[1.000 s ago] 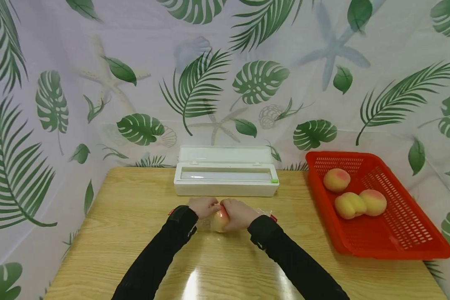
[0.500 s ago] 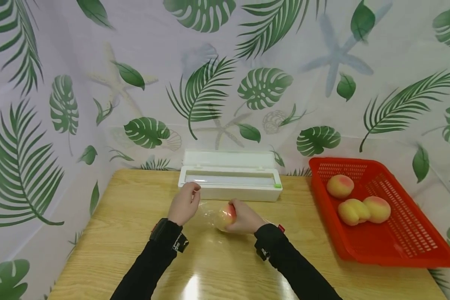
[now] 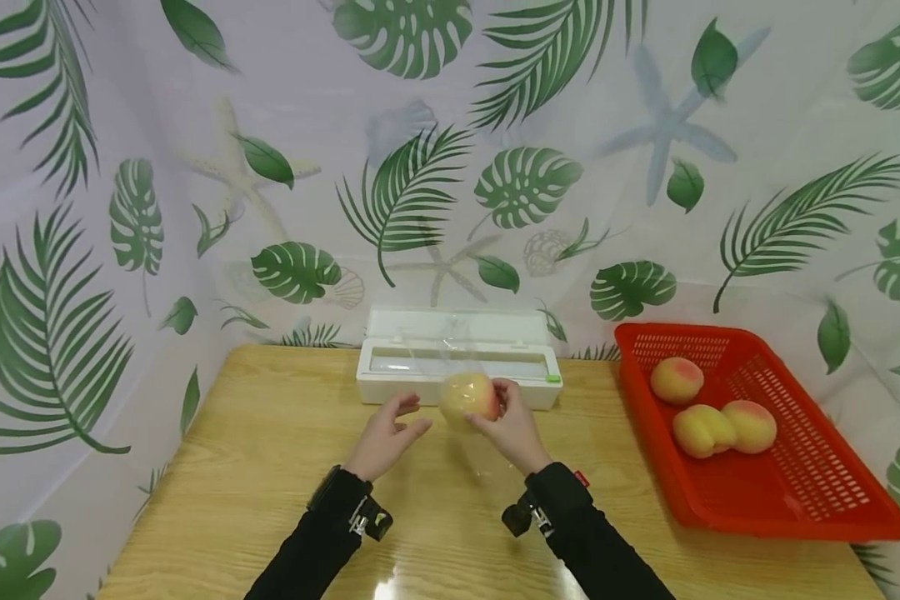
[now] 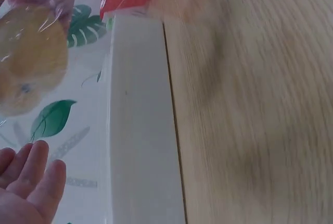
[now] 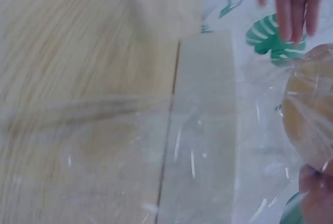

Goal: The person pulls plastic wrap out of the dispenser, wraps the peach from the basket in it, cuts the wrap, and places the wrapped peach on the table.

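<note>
A yellow peach with a red blush is raised above the table, partly covered by clear plastic film. My right hand grips the peach from its right side, thumb in front. Loose film trails from the fruit, up toward the white box and down below the hand. To the left of the peach, my left hand is held up with fingers spread apart from the fruit and nothing in them. In the left wrist view, the wrapped peach hangs above the left fingertips.
Behind the hands, a white cling film box stands with its lid raised against the wall and a roll inside. On the right, a red plastic basket holds several peaches. A leaf-printed cloth hangs behind the wooden table.
Both hands were together on the peach at the table. The left hand has let go and moved left, and the right hand has lifted the peach with its film.
</note>
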`<state>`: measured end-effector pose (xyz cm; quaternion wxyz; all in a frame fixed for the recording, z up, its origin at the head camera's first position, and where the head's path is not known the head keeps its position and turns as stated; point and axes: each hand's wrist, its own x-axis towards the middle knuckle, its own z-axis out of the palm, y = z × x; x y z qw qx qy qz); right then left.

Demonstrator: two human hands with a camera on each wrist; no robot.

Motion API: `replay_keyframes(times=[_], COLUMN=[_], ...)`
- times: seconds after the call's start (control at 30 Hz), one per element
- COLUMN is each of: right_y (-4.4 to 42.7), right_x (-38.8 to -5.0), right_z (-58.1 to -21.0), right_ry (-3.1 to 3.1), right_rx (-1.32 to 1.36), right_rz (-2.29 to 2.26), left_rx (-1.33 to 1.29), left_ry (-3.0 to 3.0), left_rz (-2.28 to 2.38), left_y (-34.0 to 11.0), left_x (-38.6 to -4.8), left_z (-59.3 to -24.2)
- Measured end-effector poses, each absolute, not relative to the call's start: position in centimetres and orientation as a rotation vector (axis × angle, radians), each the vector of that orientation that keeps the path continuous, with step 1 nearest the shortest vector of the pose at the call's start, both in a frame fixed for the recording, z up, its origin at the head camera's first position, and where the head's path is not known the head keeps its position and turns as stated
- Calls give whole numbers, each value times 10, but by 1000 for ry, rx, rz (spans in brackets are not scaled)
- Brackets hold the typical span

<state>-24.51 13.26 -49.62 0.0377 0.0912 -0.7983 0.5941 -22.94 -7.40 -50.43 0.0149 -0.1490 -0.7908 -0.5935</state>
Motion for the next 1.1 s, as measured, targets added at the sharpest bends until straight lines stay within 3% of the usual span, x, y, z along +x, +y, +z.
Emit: replay_keyframes(times=[0.2,0.6,0.87,1.1], right_y=[132,138,150,151], right_x=[-230,-202,-210,-206], right_z=[-483,-454,-480,-479], right_ry=[-2329,-2420,-2420,-2420], right_rx=[385,505,635,658], right_rz=[1999,1910,1939,1926], left_rx=[-641,-649,-695,-783], left_ry=[-2341,-2259,-2210,-2202], left_rz=[-2148,-2351,-2407,-2455], left_y=[-48,-35,-33,-29], left_x=[-230,-217,-219,-218], left_z=[-505,-488,-501,-498])
